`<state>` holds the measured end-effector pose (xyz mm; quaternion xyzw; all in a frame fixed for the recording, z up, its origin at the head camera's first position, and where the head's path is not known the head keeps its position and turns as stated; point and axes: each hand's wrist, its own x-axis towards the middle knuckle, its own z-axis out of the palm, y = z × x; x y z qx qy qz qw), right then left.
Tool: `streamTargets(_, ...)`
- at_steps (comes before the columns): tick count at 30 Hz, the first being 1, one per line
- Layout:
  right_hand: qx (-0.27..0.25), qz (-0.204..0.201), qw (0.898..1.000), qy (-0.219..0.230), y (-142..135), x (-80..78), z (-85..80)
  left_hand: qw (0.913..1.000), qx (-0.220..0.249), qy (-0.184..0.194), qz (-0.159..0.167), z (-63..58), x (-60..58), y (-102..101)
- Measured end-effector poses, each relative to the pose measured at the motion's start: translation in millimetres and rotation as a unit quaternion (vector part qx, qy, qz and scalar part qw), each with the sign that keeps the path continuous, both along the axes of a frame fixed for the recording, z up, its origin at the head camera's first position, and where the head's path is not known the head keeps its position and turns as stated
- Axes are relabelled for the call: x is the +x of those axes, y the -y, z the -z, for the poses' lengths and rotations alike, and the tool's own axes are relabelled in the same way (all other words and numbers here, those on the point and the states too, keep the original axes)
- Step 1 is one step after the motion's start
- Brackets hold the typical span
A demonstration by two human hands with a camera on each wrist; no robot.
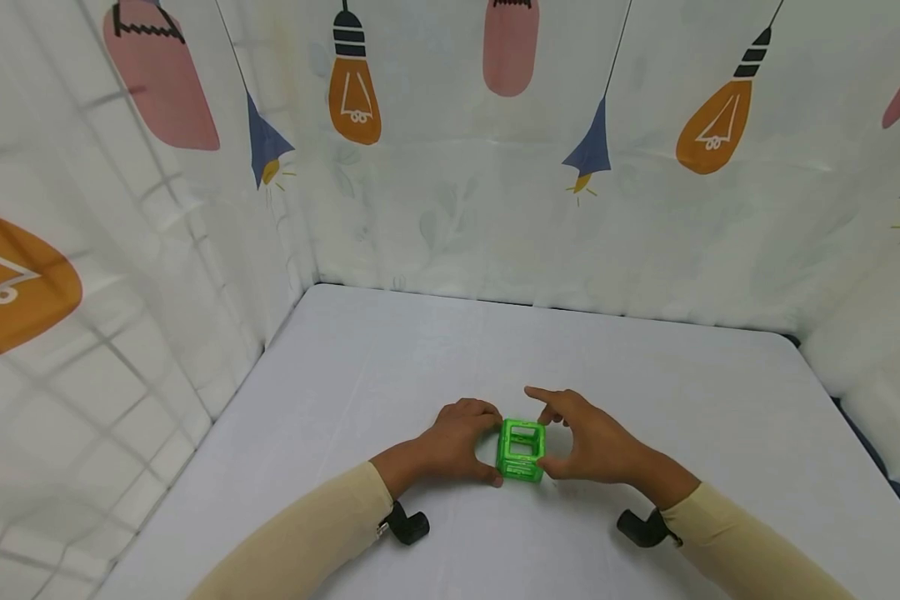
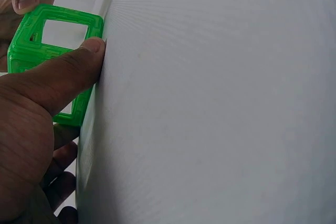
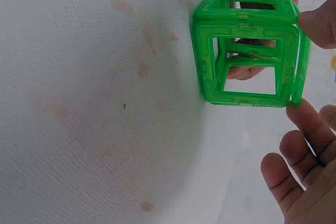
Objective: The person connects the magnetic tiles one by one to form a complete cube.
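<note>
A small open-framed cube of green translucent magnetic tiles (image 1: 521, 471) stands on the white table between the two hands. My left hand (image 1: 457, 442) holds it from the left, its thumb along the near side and the other fingers towards the far side. From the right, my right hand (image 1: 603, 442) pinches a side tile (image 3: 303, 72) by its edges between thumb and a finger. Along one edge, in the right wrist view, a thin gap shows between that tile and the rest of the cube. The right hand's other fingers stay off the cube.
A white cloth covers the table (image 1: 390, 358). White curtains (image 1: 450, 217) printed with lamps and bulbs hang behind it and at both sides. Black wrist cameras (image 1: 408, 527) sit at the cuffs of both beige sleeves (image 1: 307, 533). Faint brownish spots (image 3: 122, 7) mark the cloth.
</note>
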<state>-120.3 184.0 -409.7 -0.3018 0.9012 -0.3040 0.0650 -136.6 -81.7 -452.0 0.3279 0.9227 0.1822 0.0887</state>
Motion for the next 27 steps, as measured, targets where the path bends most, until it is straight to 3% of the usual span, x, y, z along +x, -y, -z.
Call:
streamTargets(12, 0.021, 0.018, 1.0, -0.014, -5.9, 2.1, 2.5, 1.0, -0.002, 0.003, -0.004, -1.6, 0.3, 0.3)
streamTargets(19, 0.006, 0.016, 0.999, -0.046, -5.6, 4.1, 3.9, 0.9999, -0.006, 0.004, -0.008, -2.1, 0.7, 0.1)
streamTargets(27, 0.004, 0.023, 1.0, -0.017, -1.6, 4.5, 3.8, 0.9999, -0.007, 0.005, -0.009, -1.2, 0.4, -0.8)
